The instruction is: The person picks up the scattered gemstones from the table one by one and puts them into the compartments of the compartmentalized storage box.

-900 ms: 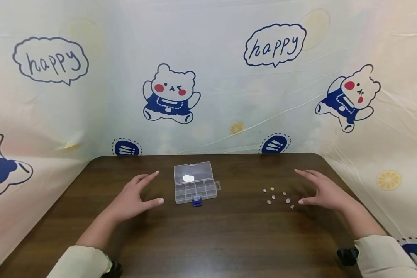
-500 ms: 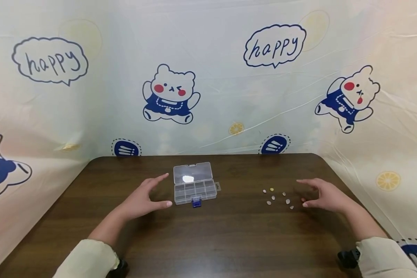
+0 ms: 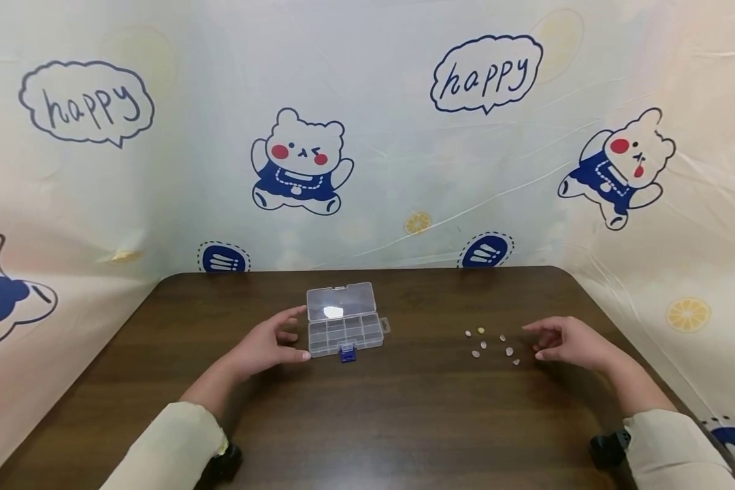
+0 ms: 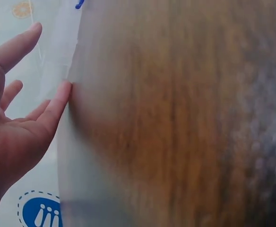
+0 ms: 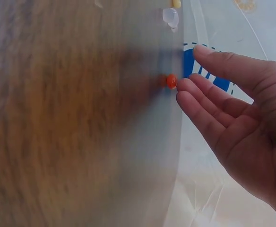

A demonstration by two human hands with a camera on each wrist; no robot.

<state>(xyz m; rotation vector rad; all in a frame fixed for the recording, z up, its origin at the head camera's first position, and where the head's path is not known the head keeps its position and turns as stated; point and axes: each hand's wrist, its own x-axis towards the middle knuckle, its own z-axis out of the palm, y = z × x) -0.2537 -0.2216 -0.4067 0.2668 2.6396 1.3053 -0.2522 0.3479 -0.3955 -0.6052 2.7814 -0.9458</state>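
A clear plastic compartment box [image 3: 327,333] lies on the brown table, its lid [image 3: 355,299] laid back and a blue latch [image 3: 347,354] at the front. At its left side, my left hand [image 3: 263,348] has thumb and forefinger spread, their tips at or very near the box edge; whether they touch cannot be told. My right hand [image 3: 572,344] hovers low by the small stones, fingers loosely bent and thumb apart. In the right wrist view, a small orange-red stone [image 5: 171,81] lies close to its fingertips. Nothing shows between the fingers of either hand.
Several small pale stones [image 3: 510,352] and a yellow one [image 3: 480,330] are scattered to the right of the box. Behind the table [image 3: 404,408] hangs a printed cloth [image 3: 392,170] with bears. A clear hang tab [image 3: 385,325] juts from the box's right side.
My left hand has moved right, up to the box's left side. The right hand has come slightly down and its fingers have bent more. Box and stones stay in place.
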